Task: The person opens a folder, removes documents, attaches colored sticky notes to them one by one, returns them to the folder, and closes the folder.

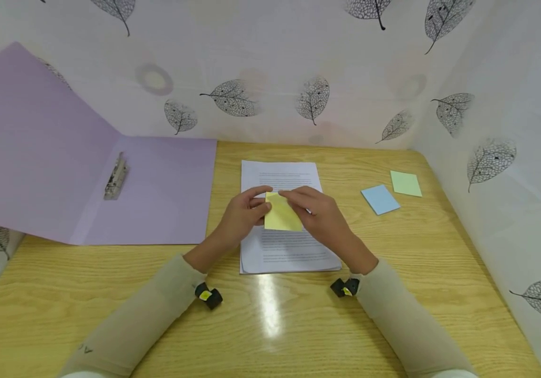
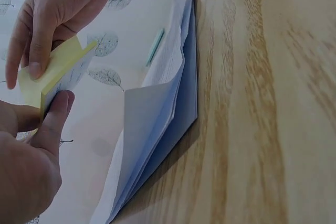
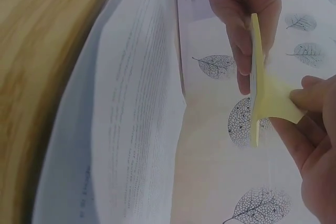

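My left hand grips a yellow sticky note pad by its left side, thumb on the front face. In the right wrist view the pad's thin edge shows, and its top sheet bends away from the rest. The right hand pinches that sheet between thumb and finger. Both hands are held over a stack of printed paper. The left wrist view shows the stack's lower corner curling up, with the pad apart from it.
To the left lies an open purple folder with a metal clip, its cover leaning up against the patterned curtain. A blue sticky note pad and a green one lie on the wooden table at the right.
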Motion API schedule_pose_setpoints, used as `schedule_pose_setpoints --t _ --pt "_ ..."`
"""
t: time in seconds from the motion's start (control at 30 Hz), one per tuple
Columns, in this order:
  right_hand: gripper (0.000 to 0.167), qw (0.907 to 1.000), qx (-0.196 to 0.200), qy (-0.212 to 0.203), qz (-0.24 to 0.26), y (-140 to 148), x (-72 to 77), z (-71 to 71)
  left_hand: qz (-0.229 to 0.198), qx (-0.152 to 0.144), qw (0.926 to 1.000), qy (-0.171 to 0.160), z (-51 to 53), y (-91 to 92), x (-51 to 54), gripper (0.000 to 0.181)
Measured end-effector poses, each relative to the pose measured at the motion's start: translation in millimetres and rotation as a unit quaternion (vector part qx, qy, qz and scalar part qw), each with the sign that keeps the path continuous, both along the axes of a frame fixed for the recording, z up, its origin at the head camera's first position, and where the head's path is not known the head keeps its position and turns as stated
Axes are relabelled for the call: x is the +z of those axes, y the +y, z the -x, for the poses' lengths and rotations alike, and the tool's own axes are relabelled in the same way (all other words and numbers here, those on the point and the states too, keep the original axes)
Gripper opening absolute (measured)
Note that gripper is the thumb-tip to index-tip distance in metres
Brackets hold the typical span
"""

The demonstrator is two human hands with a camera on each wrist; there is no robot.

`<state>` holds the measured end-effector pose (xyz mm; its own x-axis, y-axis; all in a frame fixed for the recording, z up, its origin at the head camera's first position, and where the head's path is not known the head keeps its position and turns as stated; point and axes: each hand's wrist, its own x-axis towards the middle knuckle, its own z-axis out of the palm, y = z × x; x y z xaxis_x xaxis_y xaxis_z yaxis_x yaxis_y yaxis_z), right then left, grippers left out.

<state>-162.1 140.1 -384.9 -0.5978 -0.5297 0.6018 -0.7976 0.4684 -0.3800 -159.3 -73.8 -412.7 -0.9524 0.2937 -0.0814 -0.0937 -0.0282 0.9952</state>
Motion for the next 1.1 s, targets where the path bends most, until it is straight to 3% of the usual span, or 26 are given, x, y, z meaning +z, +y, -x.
schedule_pose_setpoints --t 0.27,0.47,0.8,0.97,1.1 --pt "0.023 0.9993 -0.017 0.004 0.033 2.6 0.3 1.4 -0.012 0.032 0.9985 -0.043 1.4 0.2 0.3 0.045" --pt "0.022 0.9987 -0.036 -0.001 0.035 5.8 1.9 4.1 0.007 0.052 0.9976 -0.045 2.7 -1.5 2.8 0.043" --pt "0.021 0.9960 -0.061 -0.043 0.048 11.1 5.9 5.8 -0.015 0.063 0.9965 -0.053 7.2 -5.5 -1.1 0.042" --pt "0.020 0.9920 -0.074 -0.081 0.063 13.8 8.3 7.6 -0.017 0.069 0.9960 -0.053 9.2 -7.7 -2.8 0.044" --pt "0.021 0.9819 -0.099 -0.142 0.076 15.9 10.8 7.5 -0.013 0.070 0.9961 -0.051 9.2 -10.3 -2.3 0.045"
